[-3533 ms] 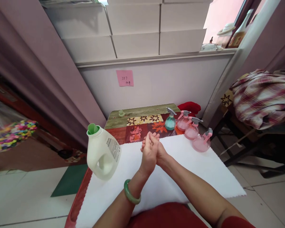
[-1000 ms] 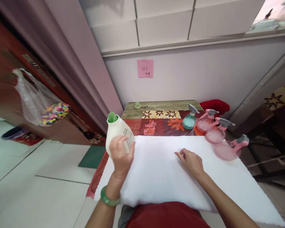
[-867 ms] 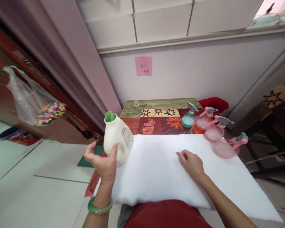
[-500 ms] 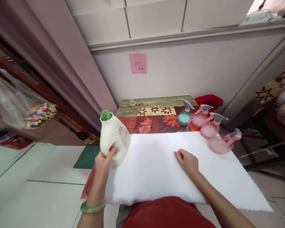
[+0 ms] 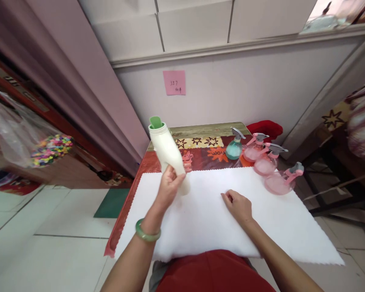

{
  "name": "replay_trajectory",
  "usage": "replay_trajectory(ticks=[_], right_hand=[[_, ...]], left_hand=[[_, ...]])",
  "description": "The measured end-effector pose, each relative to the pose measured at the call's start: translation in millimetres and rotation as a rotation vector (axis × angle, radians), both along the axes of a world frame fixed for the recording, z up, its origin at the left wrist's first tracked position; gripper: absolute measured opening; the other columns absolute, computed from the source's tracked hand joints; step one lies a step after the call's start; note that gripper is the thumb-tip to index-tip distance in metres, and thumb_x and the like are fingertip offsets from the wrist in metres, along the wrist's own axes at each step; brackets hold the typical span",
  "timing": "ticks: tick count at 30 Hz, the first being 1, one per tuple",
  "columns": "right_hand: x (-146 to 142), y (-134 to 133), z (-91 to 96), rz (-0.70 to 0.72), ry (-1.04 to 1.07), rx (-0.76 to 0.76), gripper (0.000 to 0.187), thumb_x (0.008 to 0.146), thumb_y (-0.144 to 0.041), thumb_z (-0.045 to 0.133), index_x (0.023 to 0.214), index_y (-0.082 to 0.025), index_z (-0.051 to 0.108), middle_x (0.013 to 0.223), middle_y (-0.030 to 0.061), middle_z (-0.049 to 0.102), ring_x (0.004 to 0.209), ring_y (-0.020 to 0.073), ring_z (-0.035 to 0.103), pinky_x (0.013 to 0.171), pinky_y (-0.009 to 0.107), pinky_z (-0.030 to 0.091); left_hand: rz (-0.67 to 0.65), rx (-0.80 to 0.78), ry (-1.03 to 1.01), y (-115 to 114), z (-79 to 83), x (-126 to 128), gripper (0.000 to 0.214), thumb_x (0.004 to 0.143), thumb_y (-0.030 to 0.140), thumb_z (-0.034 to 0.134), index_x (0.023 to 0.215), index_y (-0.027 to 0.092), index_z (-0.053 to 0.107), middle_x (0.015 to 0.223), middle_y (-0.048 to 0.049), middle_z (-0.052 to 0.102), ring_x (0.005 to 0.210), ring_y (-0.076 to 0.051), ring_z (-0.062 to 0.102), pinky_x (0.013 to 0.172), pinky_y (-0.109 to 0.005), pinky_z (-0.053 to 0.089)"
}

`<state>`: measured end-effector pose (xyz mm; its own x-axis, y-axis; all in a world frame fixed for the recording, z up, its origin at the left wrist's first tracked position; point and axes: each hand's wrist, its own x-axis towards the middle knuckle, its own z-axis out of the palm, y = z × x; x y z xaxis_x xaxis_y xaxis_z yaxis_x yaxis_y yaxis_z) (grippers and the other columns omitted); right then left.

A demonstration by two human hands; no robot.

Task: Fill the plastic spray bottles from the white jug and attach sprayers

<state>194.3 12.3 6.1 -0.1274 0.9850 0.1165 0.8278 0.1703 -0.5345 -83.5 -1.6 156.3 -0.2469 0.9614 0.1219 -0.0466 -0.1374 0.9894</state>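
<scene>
My left hand [image 5: 169, 186], with a green bangle on the wrist, is closed round the handle of a white detergent jug [image 5: 167, 152] with an open green spout. The jug is lifted off the table and tilted over the left part of a white fleecy cloth [image 5: 207, 219]. My right hand [image 5: 237, 205] rests on the middle of the cloth with its fingers curled loosely and nothing visible in them.
A teal spray bottle [image 5: 234, 147] and three pink spray bottles [image 5: 266, 162] stand along the table's right far edge. A patterned red tablecloth [image 5: 209, 154] shows behind the white cloth. A pink note [image 5: 174, 82] hangs on the wall. A plastic bag [image 5: 27, 138] hangs at left.
My left hand took the jug by its handle at the table's left edge, lifted it and carried it right over the cloth. My right hand stayed on the cloth.
</scene>
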Motion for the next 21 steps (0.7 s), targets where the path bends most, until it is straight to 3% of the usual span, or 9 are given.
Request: replay_trajectory(ticks=[5,9,15,19,21], right_hand=[[0,0,0.6,0.016,-0.014,0.030,0.038,0.100,-0.050,0.050,0.075,-0.023,0.059,0.070,-0.0003,0.068,0.062,0.0163,0.059,0.059,0.027,0.028],[-1,1,1.8,0.005,-0.006,0.035,0.040,0.100,-0.051,0.050,0.073,-0.023,0.059,0.068,-0.0004,0.067,0.060,0.0160,0.058,0.058,0.027,0.027],[-1,1,1.7,0.020,0.004,0.019,0.039,0.100,-0.050,0.049,0.073,-0.023,0.059,0.069,-0.0005,0.067,0.061,0.0171,0.059,0.059,0.027,0.028],[2,3,5.5,0.005,0.053,-0.054,0.038,0.098,-0.053,0.052,0.073,-0.024,0.061,0.066,-0.0004,0.067,0.062,0.0197,0.062,0.058,0.029,0.032],[2,7,11.8,0.004,0.163,-0.100,0.034,0.096,-0.055,0.055,0.085,-0.025,0.067,0.069,-0.0007,0.069,0.062,0.0206,0.065,0.060,0.031,0.040]], left_hand=[[0.197,0.091,0.036,39,-41.2,84,0.031,0.089,0.038,0.068,0.113,0.020,0.061,0.114,-0.0131,0.074,0.108,-0.024,0.071,0.101,-0.040,0.052],[0.287,0.103,0.116,54,-72.7,119,0.020,0.089,0.033,0.069,0.104,0.022,0.061,0.103,-0.0118,0.073,0.106,-0.026,0.069,0.097,-0.041,0.053],[0.306,0.102,0.263,58,-84.9,117,0.020,0.089,0.031,0.069,0.103,0.021,0.060,0.097,-0.0096,0.069,0.097,-0.026,0.069,0.093,-0.043,0.054],[0.251,0.144,0.385,22,-79.4,104,0.044,0.072,0.031,0.086,0.108,0.019,0.065,0.107,-0.0131,0.070,0.109,-0.034,0.067,0.101,-0.052,0.050],[0.228,0.193,0.420,-4,-74.6,91,0.048,0.071,0.032,0.087,0.113,0.021,0.066,0.113,-0.0125,0.070,0.114,-0.033,0.066,0.103,-0.050,0.050]])
